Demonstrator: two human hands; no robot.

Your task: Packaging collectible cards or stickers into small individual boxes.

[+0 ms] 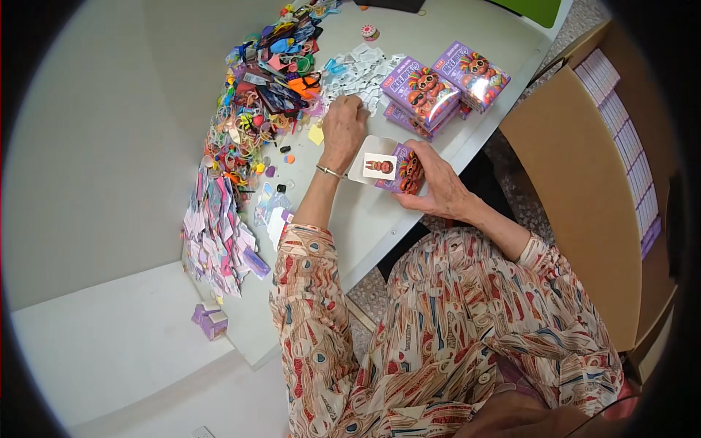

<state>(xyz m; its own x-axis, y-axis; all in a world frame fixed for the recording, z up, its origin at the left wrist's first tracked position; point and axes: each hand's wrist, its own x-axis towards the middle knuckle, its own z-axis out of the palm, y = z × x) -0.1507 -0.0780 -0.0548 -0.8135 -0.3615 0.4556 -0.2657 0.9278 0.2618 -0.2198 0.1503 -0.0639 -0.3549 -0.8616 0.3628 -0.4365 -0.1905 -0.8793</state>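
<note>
We see the right hand [438, 182] closed around a small purple box [404, 169] with its white flap open, held just above the white table [409, 219]. The left hand [343, 131] lies just beside it on the left, fingers curled down onto the white packets [361, 73]; whether it grips any we cannot tell. Stacked purple boxes [438, 87] sit beyond.
</note>
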